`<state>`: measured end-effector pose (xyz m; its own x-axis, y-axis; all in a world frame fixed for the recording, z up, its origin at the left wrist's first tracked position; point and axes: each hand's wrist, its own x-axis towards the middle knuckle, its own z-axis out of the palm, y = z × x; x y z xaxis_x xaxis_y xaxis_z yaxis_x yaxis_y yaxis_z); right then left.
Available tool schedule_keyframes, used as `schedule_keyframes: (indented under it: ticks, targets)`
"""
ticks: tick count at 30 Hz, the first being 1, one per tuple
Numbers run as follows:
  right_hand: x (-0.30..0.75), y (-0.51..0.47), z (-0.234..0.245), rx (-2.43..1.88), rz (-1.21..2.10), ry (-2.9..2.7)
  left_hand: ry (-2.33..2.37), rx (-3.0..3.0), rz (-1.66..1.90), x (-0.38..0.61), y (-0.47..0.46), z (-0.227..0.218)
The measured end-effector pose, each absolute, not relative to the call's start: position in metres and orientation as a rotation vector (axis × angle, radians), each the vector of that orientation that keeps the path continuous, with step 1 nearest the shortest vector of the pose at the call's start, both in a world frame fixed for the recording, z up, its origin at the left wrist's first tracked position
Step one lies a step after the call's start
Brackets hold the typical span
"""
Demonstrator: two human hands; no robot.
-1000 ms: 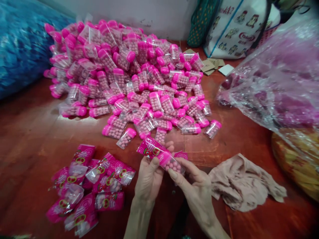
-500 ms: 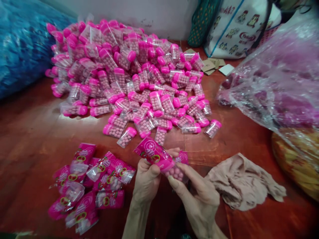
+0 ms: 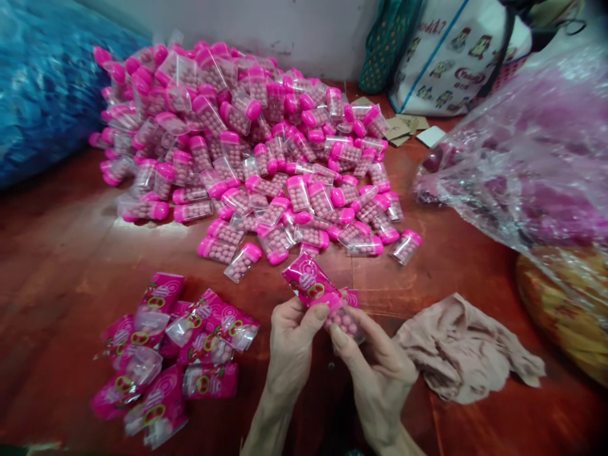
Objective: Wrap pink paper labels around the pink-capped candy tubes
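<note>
Between my hands is a clear candy container point(image 3: 346, 324) full of pink balls, with a printed pink sleeve point(image 3: 311, 278) over its upper part. My left hand point(image 3: 293, 335) pinches the sleeve where it meets the container, thumb on top. My right hand point(image 3: 377, 364) grips the container's lower end between thumb and fingers. The far-side fingers are partly hidden. Behind the hands a bit of another pink printed piece point(image 3: 351, 297) shows. To the left lies a small heap of sleeved candy containers point(image 3: 209, 342).
A large pile of pink-capped candy containers point(image 3: 228, 145) fills the back. A crumpled beige cloth point(image 3: 468, 348) lies at right, near a clear plastic bag point(image 3: 536, 164). A blue bag point(image 3: 47, 88) stands at left and a white printed bag point(image 3: 446, 57) behind.
Both hands still hold the container. My left hand has shifted right and up along the sleeve, its thumb now nearer the container. The sleeve's far end has moved right and sits lower over the container.
</note>
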<state>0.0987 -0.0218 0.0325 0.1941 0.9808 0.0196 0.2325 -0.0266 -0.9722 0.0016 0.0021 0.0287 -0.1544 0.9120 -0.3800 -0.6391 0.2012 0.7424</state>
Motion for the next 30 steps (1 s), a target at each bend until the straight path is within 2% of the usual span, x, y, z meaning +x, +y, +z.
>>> schedule_keyframes:
  ticks: [6,12,17,25,30]
  targets:
    - [0.1,-0.017,0.031,-1.493,1.009,-1.254,0.911,0.216,1.461,0.001,0.004,0.035]
    - [0.093,-0.015,0.035,-1.37,0.832,-1.439,1.017,0.165,1.488,0.002,0.005,0.037]
    - [0.093,-0.02,0.043,-1.467,0.702,-1.355,0.937,0.24,1.413,0.008,0.003,0.038]
    - [0.089,-0.017,0.029,-1.405,0.975,-1.251,0.875,0.27,1.391,0.009,0.0,0.032]
    - [0.1,-0.007,0.03,-1.308,0.903,-1.544,0.92,0.242,1.411,0.002,0.005,0.033]
